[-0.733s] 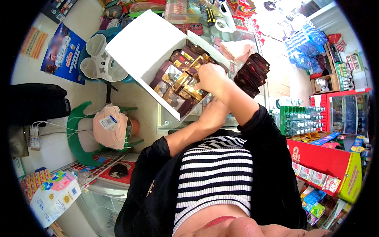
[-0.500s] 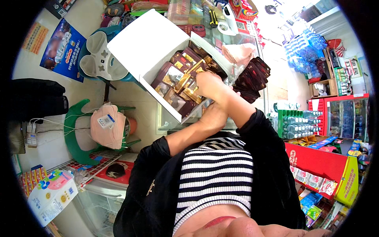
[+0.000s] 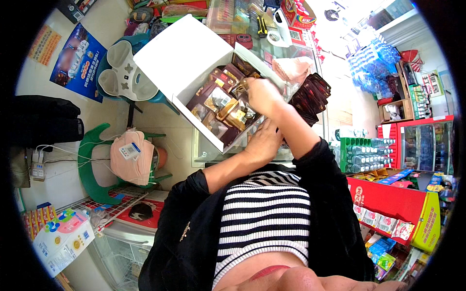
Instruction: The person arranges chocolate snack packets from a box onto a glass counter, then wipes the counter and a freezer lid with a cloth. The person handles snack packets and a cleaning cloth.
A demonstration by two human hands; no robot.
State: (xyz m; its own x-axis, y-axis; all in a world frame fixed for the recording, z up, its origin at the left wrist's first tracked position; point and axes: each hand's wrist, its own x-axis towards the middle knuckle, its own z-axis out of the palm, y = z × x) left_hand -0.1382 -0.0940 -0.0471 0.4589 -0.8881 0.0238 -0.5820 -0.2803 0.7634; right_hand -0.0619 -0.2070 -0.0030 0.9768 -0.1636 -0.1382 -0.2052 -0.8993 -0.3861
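An open white box (image 3: 182, 53) with its lid raised holds several dark brown and gold foil packets (image 3: 221, 99). My right hand (image 3: 266, 99) reaches into the far right part of the box, its fingers closed on a brown and gold packet (image 3: 240, 88); the fingertips are partly hidden. My left hand (image 3: 264, 143) lies at the near right side of the box, below my right forearm, fingers stretched out; some of them are covered. Right of the box, more dark brown packets (image 3: 310, 99) stand in a fanned row on the glass counter.
Beyond the box lie a phone (image 3: 238, 41), a yellow and black cutter (image 3: 262, 26) and a white scanner-like device (image 3: 280, 31). Pink cloth (image 3: 293, 68) sits beside the box. A green chair (image 3: 92, 165) stands left; bottles in a green crate (image 3: 366, 154) are at right.
My right hand has moved slightly away from me within the box, uncovering a gold-banded packet. The fingers of my left hand now show more by the box's side.
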